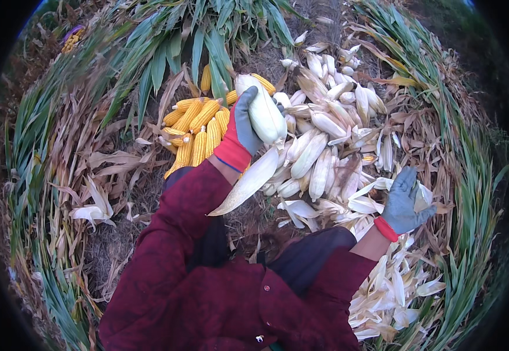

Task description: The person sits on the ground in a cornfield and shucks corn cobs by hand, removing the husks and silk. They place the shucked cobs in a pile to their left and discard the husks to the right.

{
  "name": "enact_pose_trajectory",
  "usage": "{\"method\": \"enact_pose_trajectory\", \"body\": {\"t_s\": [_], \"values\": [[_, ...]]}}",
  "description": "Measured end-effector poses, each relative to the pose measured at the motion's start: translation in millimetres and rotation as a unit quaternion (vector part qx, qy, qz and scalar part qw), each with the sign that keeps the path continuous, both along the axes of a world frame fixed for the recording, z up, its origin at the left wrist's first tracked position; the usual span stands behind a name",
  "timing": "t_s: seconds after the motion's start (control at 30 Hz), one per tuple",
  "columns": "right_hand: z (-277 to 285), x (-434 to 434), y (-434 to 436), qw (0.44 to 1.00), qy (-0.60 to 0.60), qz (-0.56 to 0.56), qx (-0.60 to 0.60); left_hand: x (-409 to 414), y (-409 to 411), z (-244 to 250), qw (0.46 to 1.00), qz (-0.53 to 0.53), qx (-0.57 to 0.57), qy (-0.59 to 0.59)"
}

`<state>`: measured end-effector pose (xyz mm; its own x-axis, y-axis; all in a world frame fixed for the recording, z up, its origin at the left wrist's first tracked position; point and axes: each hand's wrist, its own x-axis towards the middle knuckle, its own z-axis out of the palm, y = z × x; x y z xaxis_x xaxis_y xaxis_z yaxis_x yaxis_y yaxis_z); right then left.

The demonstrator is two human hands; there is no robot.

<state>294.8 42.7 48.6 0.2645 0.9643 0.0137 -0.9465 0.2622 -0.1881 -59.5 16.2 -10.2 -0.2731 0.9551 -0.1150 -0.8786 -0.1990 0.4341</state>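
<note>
My left hand (249, 123), in a grey-coated glove with a red cuff, grips an ear of corn (263, 107) still wrapped in pale husk. One loosened husk leaf (251, 182) hangs from its lower end toward my knees. Off to the right, my right hand (405, 202) wears a matching glove. Its thumb and fingers are apart, over loose husks; a pale husk strip (423, 196) shows just behind it, and I see no grip on it. Husked yellow ears (199, 123) are piled left of my left hand. Unhusked ears (320, 145) form a larger heap to its right.
Stripped husks (390, 298) are heaped by my right side. Cut green cornstalks (210, 39) lie at the front, with more along the left (39, 175) and right (460, 145). A purple-edged container of yellow ears (73, 39) is at far left. Dry leaves (118, 162) litter the ground.
</note>
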Motion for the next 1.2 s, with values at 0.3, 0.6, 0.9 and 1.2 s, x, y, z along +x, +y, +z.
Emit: {"method": "enact_pose_trajectory", "body": {"t_s": [0.3,0.6,0.9,1.2], "values": [[-68,-186,-76,0.709,-0.663,0.238,0.038,27,-1,0,0.995,-0.035,-0.025,-0.085],[-59,-164,-75,0.419,-0.843,0.174,0.287,19,-23,15,0.974,-0.198,-0.052,0.097],[-50,-156,-122,0.306,-0.759,0.368,0.441,-10,8,2,0.879,0.206,-0.112,0.415],[-63,-139,-69,0.792,-0.574,0.207,0.027,37,-29,-2,0.8,0.013,0.025,0.6]]}}
